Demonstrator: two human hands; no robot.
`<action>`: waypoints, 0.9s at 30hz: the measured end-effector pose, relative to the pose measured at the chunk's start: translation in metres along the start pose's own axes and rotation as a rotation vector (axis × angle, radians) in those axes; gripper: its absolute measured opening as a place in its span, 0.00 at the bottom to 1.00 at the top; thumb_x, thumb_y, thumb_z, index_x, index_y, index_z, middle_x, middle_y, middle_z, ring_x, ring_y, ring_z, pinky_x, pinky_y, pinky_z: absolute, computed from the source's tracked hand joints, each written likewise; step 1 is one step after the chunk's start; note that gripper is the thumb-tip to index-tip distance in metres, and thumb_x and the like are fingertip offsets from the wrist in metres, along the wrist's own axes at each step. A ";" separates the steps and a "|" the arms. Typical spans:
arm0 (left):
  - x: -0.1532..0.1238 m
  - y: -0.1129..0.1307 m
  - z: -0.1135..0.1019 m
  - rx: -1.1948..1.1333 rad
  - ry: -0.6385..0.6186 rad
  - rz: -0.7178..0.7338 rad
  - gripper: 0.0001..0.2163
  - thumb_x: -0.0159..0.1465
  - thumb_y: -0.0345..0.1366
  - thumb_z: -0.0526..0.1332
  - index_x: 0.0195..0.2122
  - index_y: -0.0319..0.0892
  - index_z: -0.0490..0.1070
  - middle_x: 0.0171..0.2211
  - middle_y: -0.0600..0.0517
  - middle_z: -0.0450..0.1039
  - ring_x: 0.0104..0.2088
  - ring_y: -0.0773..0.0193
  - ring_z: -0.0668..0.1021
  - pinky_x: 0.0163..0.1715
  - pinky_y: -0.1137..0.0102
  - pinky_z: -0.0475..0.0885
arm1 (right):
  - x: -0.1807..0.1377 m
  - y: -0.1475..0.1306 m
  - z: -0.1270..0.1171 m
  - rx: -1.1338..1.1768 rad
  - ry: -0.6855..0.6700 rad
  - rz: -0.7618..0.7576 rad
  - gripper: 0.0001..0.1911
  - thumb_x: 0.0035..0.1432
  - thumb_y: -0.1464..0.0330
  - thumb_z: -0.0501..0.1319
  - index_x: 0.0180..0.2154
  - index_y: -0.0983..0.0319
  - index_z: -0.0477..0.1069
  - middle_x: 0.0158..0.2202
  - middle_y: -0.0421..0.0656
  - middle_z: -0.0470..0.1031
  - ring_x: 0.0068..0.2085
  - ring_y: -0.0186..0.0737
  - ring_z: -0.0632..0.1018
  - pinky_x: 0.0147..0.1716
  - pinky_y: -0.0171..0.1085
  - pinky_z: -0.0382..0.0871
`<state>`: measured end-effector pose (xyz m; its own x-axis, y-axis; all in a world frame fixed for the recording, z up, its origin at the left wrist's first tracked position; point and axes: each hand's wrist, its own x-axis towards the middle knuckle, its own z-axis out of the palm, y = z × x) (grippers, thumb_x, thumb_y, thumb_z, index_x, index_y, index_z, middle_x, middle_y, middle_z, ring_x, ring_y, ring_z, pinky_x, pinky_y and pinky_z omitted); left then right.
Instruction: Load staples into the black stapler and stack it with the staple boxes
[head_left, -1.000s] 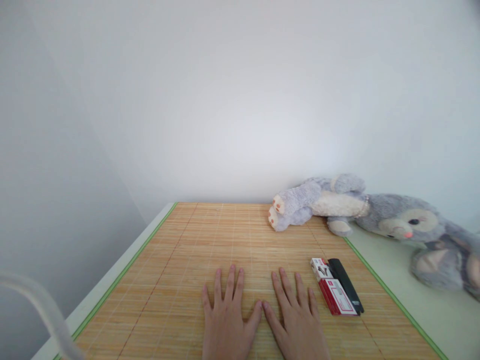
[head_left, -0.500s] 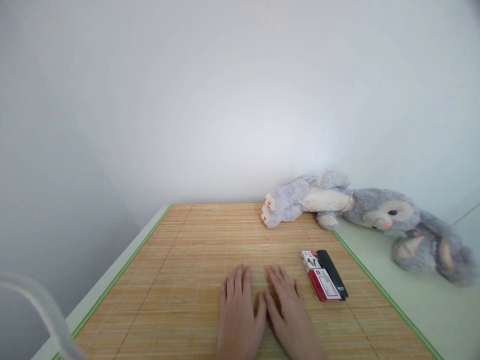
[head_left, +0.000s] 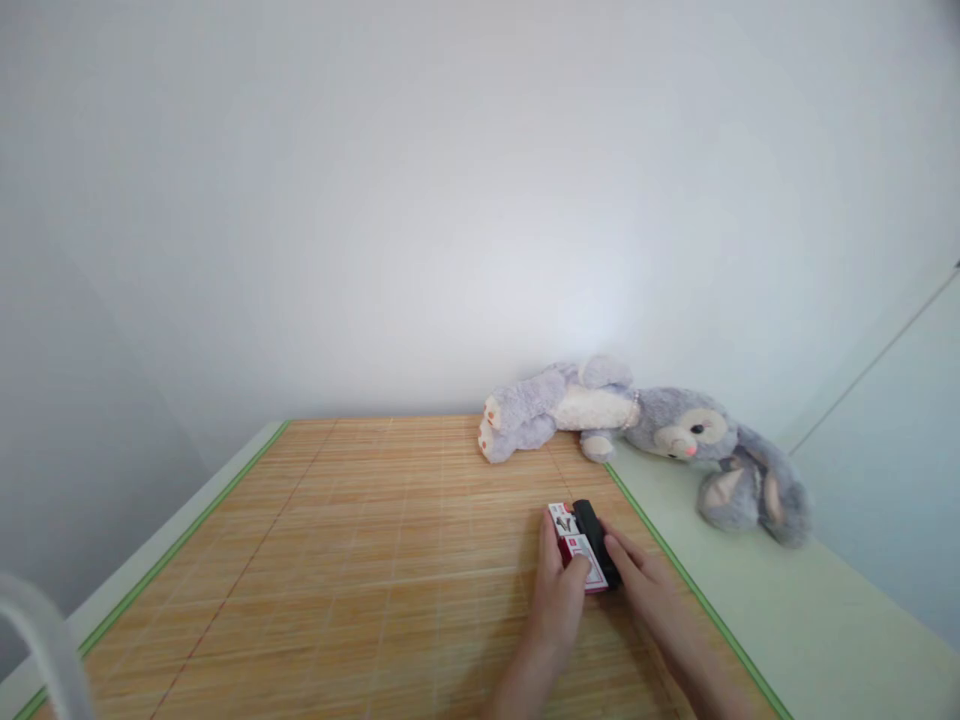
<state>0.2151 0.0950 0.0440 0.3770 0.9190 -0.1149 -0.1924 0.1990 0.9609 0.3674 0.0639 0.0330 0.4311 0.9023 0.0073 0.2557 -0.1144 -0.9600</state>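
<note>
A small white box (head_left: 562, 519) with a dark picture on it and a red-and-white box (head_left: 586, 562) lie end to end on the bamboo mat. Along their right side lies a long black stapler (head_left: 595, 540). My left hand (head_left: 559, 595) is closed around the boxes from the left, its thumb on top of the red-and-white one and its fingers along the far side edge. From the right, my right hand (head_left: 641, 580) grips the stapler's side; some of its fingers are hidden.
The bamboo mat (head_left: 337, 560) with green edging covers most of the pale table (head_left: 810, 620). A grey plush rabbit (head_left: 592, 405) lies on its side at the back right against the wall (head_left: 450, 200). A white curved tube (head_left: 45, 640) rises at the lower left.
Both hands, earlier resting flat on the mat with thumbs touching, have moved right and taken hold of the boxes and stapler from either side. The view has turned to the right.
</note>
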 end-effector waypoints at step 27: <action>-0.089 0.008 -0.148 0.831 0.258 0.172 0.44 0.55 0.24 0.54 0.75 0.42 0.42 0.74 0.49 0.45 0.73 0.56 0.53 0.73 0.57 0.51 | -0.055 -0.055 0.126 -0.213 -0.155 -0.117 0.25 0.61 0.55 0.59 0.53 0.63 0.76 0.41 0.45 0.80 0.38 0.46 0.79 0.39 0.40 0.72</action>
<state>0.0459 0.0649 0.0243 0.1685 0.9815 0.0908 0.5306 -0.1679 0.8308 0.2202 0.0731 0.0499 0.2549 0.9653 0.0561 0.4787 -0.0756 -0.8747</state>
